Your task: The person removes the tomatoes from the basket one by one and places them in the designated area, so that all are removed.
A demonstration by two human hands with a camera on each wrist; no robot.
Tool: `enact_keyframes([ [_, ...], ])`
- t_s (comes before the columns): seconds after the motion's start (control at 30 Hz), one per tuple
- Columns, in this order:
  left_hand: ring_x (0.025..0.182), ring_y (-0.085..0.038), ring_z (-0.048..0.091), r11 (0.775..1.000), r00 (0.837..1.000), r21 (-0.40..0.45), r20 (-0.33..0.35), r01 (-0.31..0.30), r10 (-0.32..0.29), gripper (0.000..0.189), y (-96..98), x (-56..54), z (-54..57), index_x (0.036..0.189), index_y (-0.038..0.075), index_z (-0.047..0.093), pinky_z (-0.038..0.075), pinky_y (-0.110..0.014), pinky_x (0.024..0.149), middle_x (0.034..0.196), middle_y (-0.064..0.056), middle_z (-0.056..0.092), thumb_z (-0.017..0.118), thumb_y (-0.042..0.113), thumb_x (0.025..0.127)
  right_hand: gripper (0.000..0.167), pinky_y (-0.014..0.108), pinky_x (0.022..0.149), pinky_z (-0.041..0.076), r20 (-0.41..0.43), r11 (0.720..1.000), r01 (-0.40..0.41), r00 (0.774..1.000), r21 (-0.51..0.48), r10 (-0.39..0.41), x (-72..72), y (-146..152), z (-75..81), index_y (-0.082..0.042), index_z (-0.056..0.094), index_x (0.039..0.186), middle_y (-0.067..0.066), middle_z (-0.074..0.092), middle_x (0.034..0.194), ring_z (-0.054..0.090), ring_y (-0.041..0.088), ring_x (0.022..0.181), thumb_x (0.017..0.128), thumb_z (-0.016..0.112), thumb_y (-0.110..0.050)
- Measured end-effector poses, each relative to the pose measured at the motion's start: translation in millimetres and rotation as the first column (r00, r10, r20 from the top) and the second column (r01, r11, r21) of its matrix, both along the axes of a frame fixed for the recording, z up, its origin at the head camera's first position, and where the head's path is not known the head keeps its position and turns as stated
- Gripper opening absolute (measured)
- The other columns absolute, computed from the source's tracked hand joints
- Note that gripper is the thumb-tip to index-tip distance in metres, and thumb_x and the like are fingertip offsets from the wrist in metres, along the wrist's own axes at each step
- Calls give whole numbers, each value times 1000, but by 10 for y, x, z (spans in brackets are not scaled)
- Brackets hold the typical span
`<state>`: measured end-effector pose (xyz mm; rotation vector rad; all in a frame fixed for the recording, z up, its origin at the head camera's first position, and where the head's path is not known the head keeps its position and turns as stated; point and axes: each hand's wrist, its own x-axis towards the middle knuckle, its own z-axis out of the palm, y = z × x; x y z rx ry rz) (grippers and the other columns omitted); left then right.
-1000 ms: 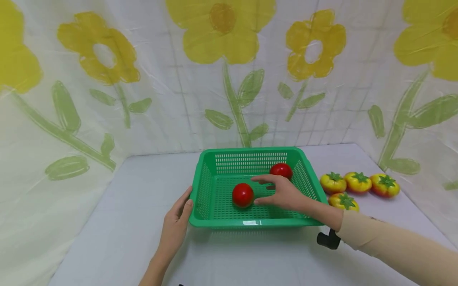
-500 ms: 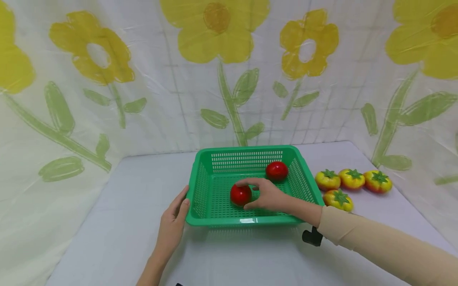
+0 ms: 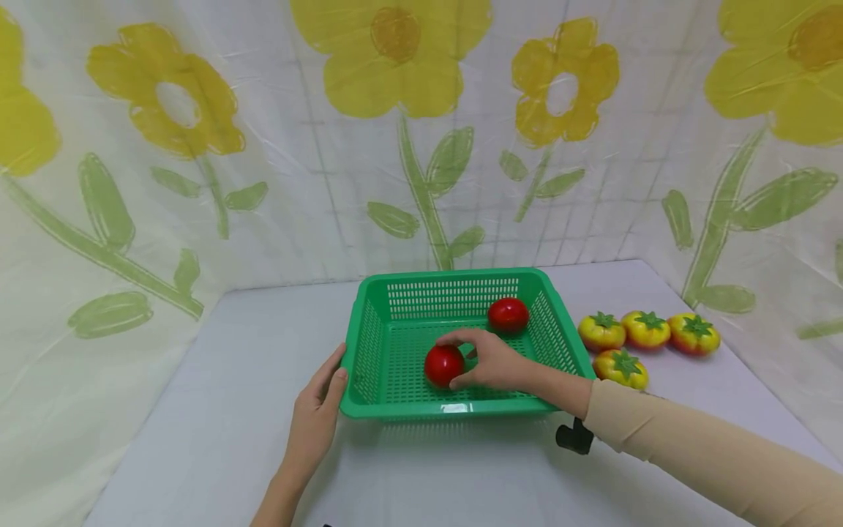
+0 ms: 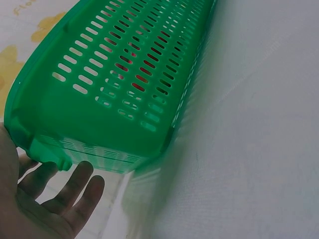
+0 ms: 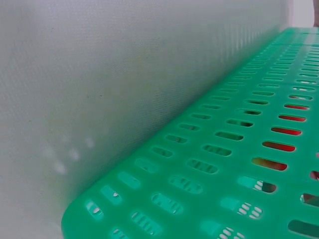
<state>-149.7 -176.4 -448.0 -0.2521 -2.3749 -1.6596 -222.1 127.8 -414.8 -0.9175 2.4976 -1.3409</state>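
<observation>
A green plastic basket [image 3: 467,408] with slotted walls stands on the table. Inside it, my right hand [image 3: 494,362] holds a glossy red tomato [image 3: 443,367] between the thumb in front and a finger over its top. A second red tomato [image 3: 508,315] lies at the basket's back right. My left hand [image 3: 315,417] rests against the outside of the basket's left rim, its fingers [image 4: 75,184] loosely spread beneath the lip in the left wrist view. The right wrist view shows the basket wall [image 5: 199,164], with red glimpsed through its slots; my right hand is out of that view.
Right of the basket sit several yellow-red tomatoes [image 3: 645,331] with green leafy tops. They lie on a white-covered table [image 3: 211,410]. Behind it hangs a curtain [image 3: 283,241] printed with yellow flowers.
My right hand has moved left from beside the front tomato and taken hold of it. The back tomato is now uncovered. My left hand has stayed at the basket's left side.
</observation>
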Motion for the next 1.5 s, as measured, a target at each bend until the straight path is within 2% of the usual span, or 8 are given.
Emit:
enact_keyframes([
  [0.3,139,-16,34,1000,1000,7,6,1,-1,47,-2,-7,-9,152,27,40,32,-38,108,151,6,39,43,39,106,64,39,88,50,30,1000,-19,999,22,18,7,11,6,-6,60,130,2,59,127,49,23,118,72,88,-6],
  [0.6,139,-17,34,1000,1000,5,10,-3,3,47,4,-9,-9,151,26,40,32,-39,109,151,5,39,43,39,106,64,41,90,49,77,998,-49,996,30,47,-2,9,7,-11,61,129,-1,56,130,45,23,123,72,86,-2],
  [0.87,139,-16,33,1000,1000,7,16,-4,4,47,-2,-11,-7,151,26,40,32,-38,109,151,6,39,43,40,106,61,48,95,45,40,997,-58,998,55,56,-47,9,-32,-18,66,128,-5,55,134,43,22,128,73,86,-2],
  [1.3,139,-16,34,1000,1000,2,17,-9,9,47,-5,-13,-14,151,27,40,32,-37,109,151,6,40,44,40,106,57,36,87,51,18,999,-10,1000,33,10,-43,14,-34,-12,67,124,-3,59,125,49,22,119,72,87,-3],
  [1.5,139,-16,34,1000,1000,4,11,-8,8,47,0,-14,-15,151,26,40,32,-37,109,150,6,40,43,39,106,58,32,80,54,39,999,47,998,13,-48,-20,19,-45,-12,65,123,1,58,126,52,26,113,70,88,-2],
])
